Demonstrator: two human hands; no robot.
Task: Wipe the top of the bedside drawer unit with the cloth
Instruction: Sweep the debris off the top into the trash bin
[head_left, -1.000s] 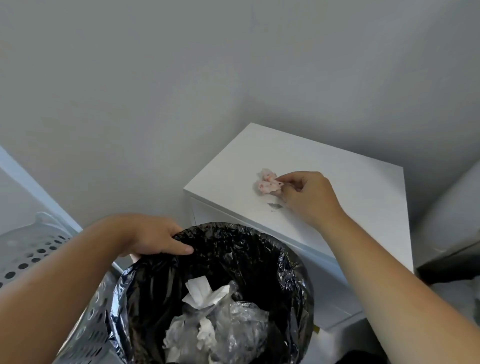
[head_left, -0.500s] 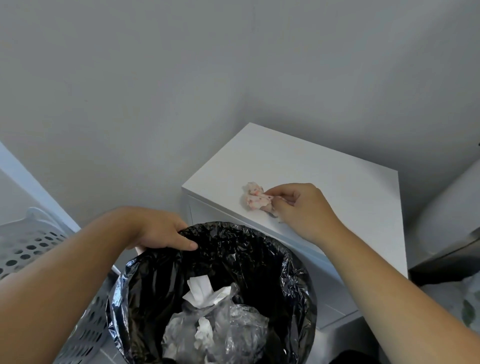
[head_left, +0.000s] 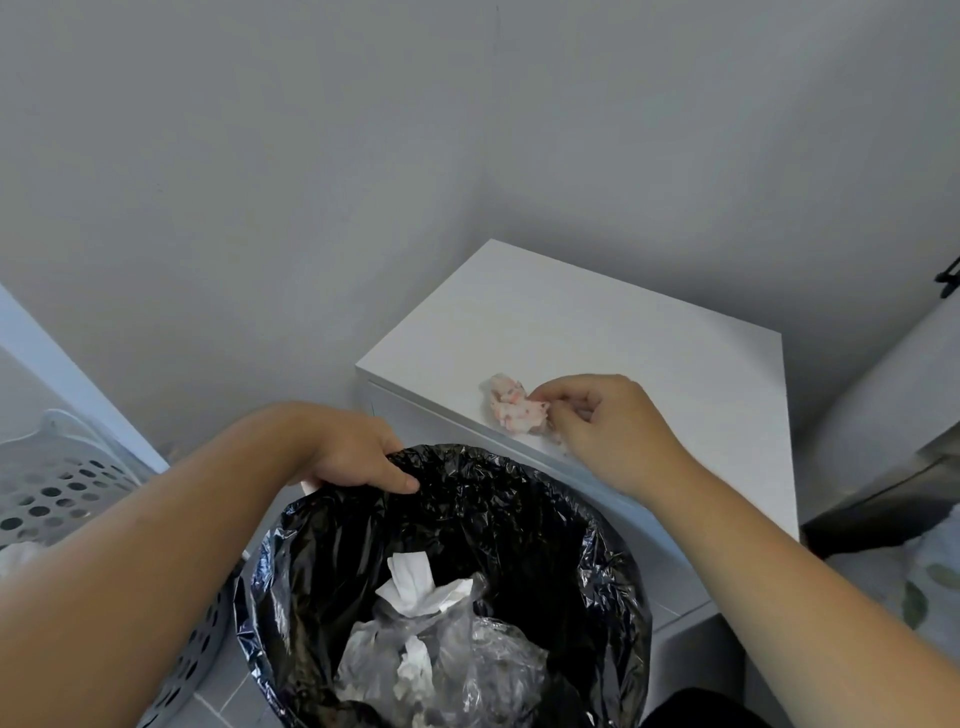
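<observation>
The white bedside drawer unit (head_left: 597, 322) stands in the corner of grey walls. On its top, close to the front edge, lies a small crumpled pink-and-white cloth (head_left: 511, 408). My right hand (head_left: 608, 426) rests on the top with its fingertips pinched on the cloth's right side. My left hand (head_left: 358, 452) grips the rim of a bin lined with a black bag (head_left: 452, 582), held just below the unit's front edge. The bin holds crumpled white tissue and clear plastic.
A grey perforated laundry basket (head_left: 57, 483) stands at the left, against a white panel. At the right is a bed edge with leaf-patterned fabric (head_left: 930, 587). Grey tiles cover the floor below the bin.
My right hand has dragged the cloth across the top toward the front edge, nearer the bin. My left hand stays on the bin's rim.
</observation>
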